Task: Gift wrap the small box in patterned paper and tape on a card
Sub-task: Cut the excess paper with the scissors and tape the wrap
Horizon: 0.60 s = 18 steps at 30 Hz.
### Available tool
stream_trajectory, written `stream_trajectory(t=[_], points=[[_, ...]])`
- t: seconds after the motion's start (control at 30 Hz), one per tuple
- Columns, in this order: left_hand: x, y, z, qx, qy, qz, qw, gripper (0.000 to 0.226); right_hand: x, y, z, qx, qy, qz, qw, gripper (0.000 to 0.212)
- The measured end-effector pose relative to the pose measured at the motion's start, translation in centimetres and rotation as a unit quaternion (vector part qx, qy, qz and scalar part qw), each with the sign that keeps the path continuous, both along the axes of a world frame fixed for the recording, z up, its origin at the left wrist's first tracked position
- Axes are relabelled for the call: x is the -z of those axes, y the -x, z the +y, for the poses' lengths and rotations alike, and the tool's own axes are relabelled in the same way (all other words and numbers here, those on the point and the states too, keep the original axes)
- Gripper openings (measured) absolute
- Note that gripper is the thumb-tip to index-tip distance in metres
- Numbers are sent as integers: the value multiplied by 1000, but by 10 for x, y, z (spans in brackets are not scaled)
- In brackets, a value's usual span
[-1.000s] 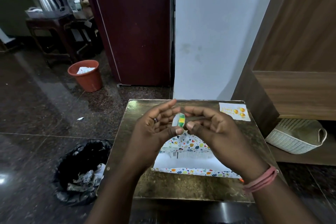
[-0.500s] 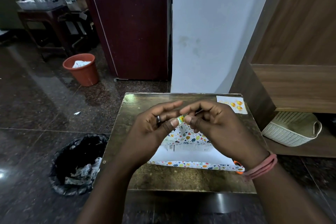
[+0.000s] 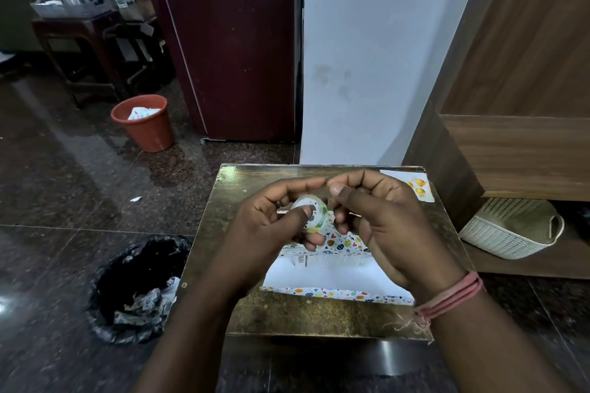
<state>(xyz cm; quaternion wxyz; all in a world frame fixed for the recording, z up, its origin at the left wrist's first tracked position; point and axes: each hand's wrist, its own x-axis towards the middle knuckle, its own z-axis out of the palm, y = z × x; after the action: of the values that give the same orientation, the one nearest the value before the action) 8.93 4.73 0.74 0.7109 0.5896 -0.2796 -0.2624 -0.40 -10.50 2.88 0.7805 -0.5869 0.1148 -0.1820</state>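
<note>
From the head view I see both hands raised over a small gold table [image 3: 255, 313]. My left hand [image 3: 268, 233] holds a tape roll [image 3: 314, 212], thumb pressed on its flat face and fingers curled behind and beneath it. My right hand [image 3: 383, 230] sits just beside the roll, fingers curled, thumb and forefinger pinched together at the roll's right edge (whether they have the tape end I cannot tell, it is too small to make out). A pink band [image 3: 450, 297] circles the right wrist. Under the hands lies the paper [image 3: 325, 281], white side up with its patterned edge showing along the near side and a patterned flap folded over the far part. The box [image 3: 332, 262] lies on the paper, partly covered by that flap and by my hands, a printed white side showing. The card [image 3: 415, 185], white with orange shapes, lies at the table's far right corner, well apart from the paper. On the floor to the left are a black bin bag [image 3: 137, 284] and, farther off, an orange bucket [image 3: 145, 124]; a white basket [image 3: 510, 230] sits to the right under a wooden cabinet [image 3: 517, 153].
</note>
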Motion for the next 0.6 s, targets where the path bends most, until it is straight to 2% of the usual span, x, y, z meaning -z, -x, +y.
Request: stream_trajectory(t=[0.17,0.33,0.6], points=[[-1,-1,1,47,32,112,992,47,-2,-3,5,36,-66,-2,997,12],[-4,0,3,113,42,168,978,58,1,-6,5,86,-34,8,996,11],[-4,-1,4,144,58,243,958,63,1,-5,3,101,15,15,995,14]])
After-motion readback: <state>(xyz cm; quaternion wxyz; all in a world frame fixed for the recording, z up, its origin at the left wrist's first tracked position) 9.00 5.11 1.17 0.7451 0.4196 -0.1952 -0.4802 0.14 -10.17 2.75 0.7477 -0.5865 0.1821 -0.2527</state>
